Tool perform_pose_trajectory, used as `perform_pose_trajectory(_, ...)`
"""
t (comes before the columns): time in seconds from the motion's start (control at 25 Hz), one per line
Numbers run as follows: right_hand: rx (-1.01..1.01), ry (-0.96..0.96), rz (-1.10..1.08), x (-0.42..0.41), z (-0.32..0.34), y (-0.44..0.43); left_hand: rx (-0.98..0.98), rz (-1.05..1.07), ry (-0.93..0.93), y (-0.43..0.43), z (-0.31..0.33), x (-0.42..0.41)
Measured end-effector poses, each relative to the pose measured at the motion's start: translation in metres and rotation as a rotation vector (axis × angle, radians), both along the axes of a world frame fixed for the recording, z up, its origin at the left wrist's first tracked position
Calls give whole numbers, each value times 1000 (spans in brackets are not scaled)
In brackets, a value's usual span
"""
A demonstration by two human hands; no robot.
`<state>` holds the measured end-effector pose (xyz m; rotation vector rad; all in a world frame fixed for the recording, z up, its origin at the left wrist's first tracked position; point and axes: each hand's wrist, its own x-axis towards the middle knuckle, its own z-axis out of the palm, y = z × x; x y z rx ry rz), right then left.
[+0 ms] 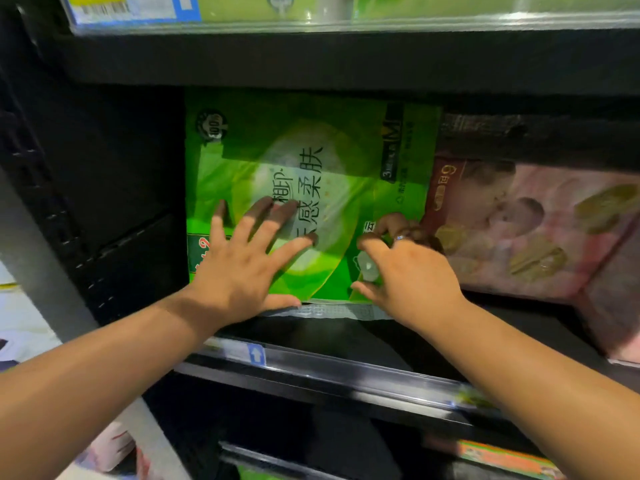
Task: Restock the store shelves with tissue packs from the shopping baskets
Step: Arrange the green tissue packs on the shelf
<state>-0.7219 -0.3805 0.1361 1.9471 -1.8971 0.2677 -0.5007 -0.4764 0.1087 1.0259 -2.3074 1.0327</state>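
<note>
Head view, middle shelf bay
- green tissue pack (308,161) stands centre frame on the black shelf (346,344), set back from the front rail; its print runs sideways, so the pack is turned on its side
- its top reaches close under the shelf board above; dark empty-looking bay to its left
- its right edge touches or nearly touches a pink pack (526,230), which fills the right of the frame and leans towards the camera
- left hand (242,271) lies flat on the lower left of the pack's front face, fingers straight and spread wide, thumb low along the bottom edge; it presses, holding nothing
- the glossy wrap shows dark reflections of the fingers just above them
- right hand (412,275) is at the pack's lower right corner, fingers bent, thumb on the front face, the other fingertips at the right edge by the pink pack; a ring (399,238) shows on one finger
- cannot tell whether those fingers close round the edge or only rest against it
- a pale printed strip (341,310) shows under the pack's bottom edge, between the two hands
- clear front rail (363,370) of the shelf crosses below the forearms, with a blue arrow tag (256,354) at its left end
- top of frame: upper shelf with a price label (131,8) and more green packs (242,6) behind its clear strip
- bottom right: an orange pack (502,457) on the shelf below, blurred
</note>
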Motion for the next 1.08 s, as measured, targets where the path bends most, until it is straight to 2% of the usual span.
perform_pose_trajectory(0.08, 49, 25, 2, 3, 0, -10, 23, 40, -51, -4, 3, 12)
perform_pose_trajectory(0.28, 5, 102, -21, 5, -9, -21, 37, 81, -112, -18, -3, 16)
perform_pose_trajectory(0.44, -78, 241, -41, -2, -16, -39, 215, 146, -149, -33, 8, 5)
perform_pose_trajectory(0.52, -87, 288, -84, -6, -18, -49, 195, 111, -123, -41, 7, 1)
perform_pose_trajectory(0.64, -69, 223, -80, -2, -12, -58, 60, 31, -92, -56, -3, -3)
perform_pose_trajectory(0.72, 15, 138, -84, 0, -7, -68, 41, 28, -99, -64, -2, -7)
perform_pose_trajectory(0.8, 74, 117, -155, 5, -5, -77, 115, 53, -93, -69, 2, -13)
perform_pose_trajectory(0.92, 12, 144, -195, 14, -10, -90, 284, 168, -118, -72, 2, -26)
perform_pose_trajectory(1.08, -86, 176, -220, 13, -19, -107, 303, 163, -137, -77, 5, -33)
